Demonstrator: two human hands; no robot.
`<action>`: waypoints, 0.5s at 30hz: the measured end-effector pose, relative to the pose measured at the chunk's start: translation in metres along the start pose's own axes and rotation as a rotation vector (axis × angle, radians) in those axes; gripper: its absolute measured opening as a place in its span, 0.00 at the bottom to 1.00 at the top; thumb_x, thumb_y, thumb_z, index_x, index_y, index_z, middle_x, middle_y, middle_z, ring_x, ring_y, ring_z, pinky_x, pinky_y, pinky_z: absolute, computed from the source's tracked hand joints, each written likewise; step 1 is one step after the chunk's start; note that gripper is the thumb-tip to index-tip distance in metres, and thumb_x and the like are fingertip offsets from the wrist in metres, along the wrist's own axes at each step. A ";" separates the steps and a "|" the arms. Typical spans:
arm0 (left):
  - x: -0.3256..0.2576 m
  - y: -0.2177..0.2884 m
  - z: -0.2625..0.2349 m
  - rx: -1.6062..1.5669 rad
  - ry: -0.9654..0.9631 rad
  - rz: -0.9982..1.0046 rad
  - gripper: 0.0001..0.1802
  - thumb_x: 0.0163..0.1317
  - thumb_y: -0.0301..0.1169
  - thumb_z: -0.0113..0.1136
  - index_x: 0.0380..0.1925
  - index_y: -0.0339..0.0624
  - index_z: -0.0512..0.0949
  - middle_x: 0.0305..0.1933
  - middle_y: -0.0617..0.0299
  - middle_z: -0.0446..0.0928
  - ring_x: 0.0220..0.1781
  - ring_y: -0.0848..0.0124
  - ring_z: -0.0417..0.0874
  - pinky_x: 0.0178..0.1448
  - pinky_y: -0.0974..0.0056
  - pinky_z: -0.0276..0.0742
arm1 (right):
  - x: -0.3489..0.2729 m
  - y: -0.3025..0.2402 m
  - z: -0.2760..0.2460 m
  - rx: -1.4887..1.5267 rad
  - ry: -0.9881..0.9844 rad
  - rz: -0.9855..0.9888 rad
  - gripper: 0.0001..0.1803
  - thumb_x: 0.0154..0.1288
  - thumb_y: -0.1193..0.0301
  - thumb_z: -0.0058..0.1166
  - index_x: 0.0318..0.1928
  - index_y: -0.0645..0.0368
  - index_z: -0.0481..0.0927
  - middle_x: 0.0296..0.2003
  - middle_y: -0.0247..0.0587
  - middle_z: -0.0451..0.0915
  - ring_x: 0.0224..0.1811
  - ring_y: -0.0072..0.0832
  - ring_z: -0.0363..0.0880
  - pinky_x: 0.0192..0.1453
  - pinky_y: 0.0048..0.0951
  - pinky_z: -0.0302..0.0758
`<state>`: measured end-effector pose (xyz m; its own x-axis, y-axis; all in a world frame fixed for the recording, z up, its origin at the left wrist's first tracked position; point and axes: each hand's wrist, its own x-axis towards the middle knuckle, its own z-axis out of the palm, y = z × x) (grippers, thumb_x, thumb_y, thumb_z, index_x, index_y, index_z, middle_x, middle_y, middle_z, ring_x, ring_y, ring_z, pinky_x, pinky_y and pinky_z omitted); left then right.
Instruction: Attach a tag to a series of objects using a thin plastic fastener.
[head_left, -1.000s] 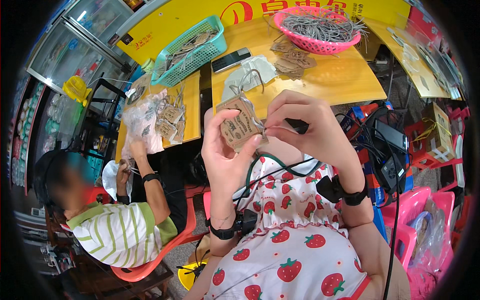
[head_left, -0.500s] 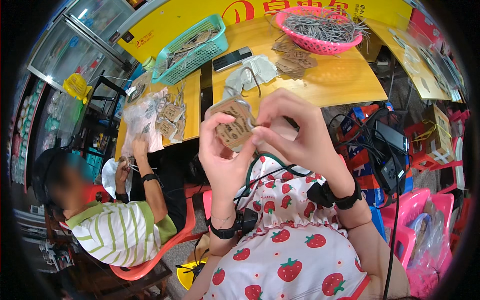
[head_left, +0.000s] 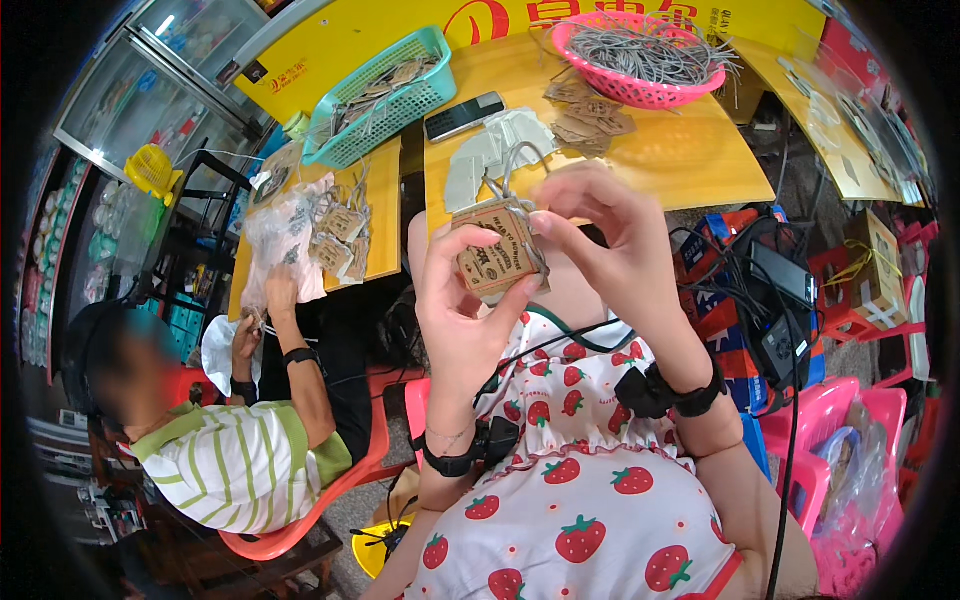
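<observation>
My left hand [head_left: 452,310] grips a brown cardboard hang tag [head_left: 497,258], with dark print facing me, between thumb and fingers. It looks like a small stack, with more card edges behind it. A grey cord [head_left: 524,147] rises from the tag's top in a loop and bends toward my right hand [head_left: 605,225]. That hand is closed at the tag's upper right corner, thumb against the cord there; its fingers are slightly blurred. Beyond the tag, pale grey cards [head_left: 510,140] lie fanned on the yellow table [head_left: 690,165], beside loose brown tags [head_left: 592,122].
A pink basket [head_left: 650,92] of grey cords and a green basket [head_left: 395,110] of tags stand on the table near a phone [head_left: 464,117]. At left, a co-worker [head_left: 240,460] handles something beside corded tags [head_left: 340,225]. Black cables [head_left: 790,380] hang at right.
Both hands have moved slightly right with the tag, which now faces me more squarely. The cord loop above it has swung up and rounded out. My right fingers have shifted upward.
</observation>
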<state>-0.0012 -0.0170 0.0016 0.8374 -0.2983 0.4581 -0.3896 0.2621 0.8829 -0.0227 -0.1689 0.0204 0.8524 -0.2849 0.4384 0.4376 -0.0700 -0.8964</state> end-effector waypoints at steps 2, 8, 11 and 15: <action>0.000 -0.001 0.000 0.035 0.001 0.011 0.29 0.45 0.12 0.68 0.47 0.39 0.69 0.50 0.59 0.71 0.51 0.69 0.77 0.54 0.66 0.77 | 0.003 0.001 -0.001 -0.104 -0.010 -0.151 0.06 0.56 0.77 0.62 0.35 0.66 0.81 0.34 0.41 0.79 0.36 0.22 0.77 0.37 0.22 0.74; 0.000 -0.001 0.004 0.235 0.011 0.116 0.27 0.46 0.10 0.66 0.47 0.37 0.70 0.51 0.59 0.69 0.52 0.69 0.77 0.51 0.67 0.79 | -0.004 0.002 0.003 -0.364 0.056 -0.474 0.11 0.50 0.79 0.64 0.36 0.63 0.80 0.32 0.42 0.78 0.32 0.29 0.76 0.35 0.26 0.73; -0.002 0.002 0.010 0.333 0.030 0.109 0.28 0.45 0.10 0.66 0.47 0.37 0.69 0.49 0.61 0.68 0.53 0.71 0.75 0.54 0.68 0.76 | -0.001 0.002 0.003 -0.528 0.120 -0.655 0.11 0.49 0.80 0.64 0.35 0.63 0.79 0.31 0.41 0.77 0.31 0.31 0.75 0.34 0.28 0.71; 0.000 0.001 0.006 0.275 0.011 0.086 0.27 0.45 0.10 0.66 0.46 0.37 0.69 0.49 0.61 0.68 0.53 0.71 0.76 0.54 0.68 0.77 | 0.002 -0.010 0.000 -0.405 0.085 -0.404 0.09 0.51 0.77 0.63 0.34 0.63 0.78 0.30 0.40 0.76 0.31 0.30 0.73 0.34 0.27 0.70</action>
<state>-0.0039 -0.0227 0.0032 0.8003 -0.2752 0.5328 -0.5475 0.0268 0.8363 -0.0251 -0.1690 0.0305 0.6075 -0.2340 0.7590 0.5649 -0.5444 -0.6200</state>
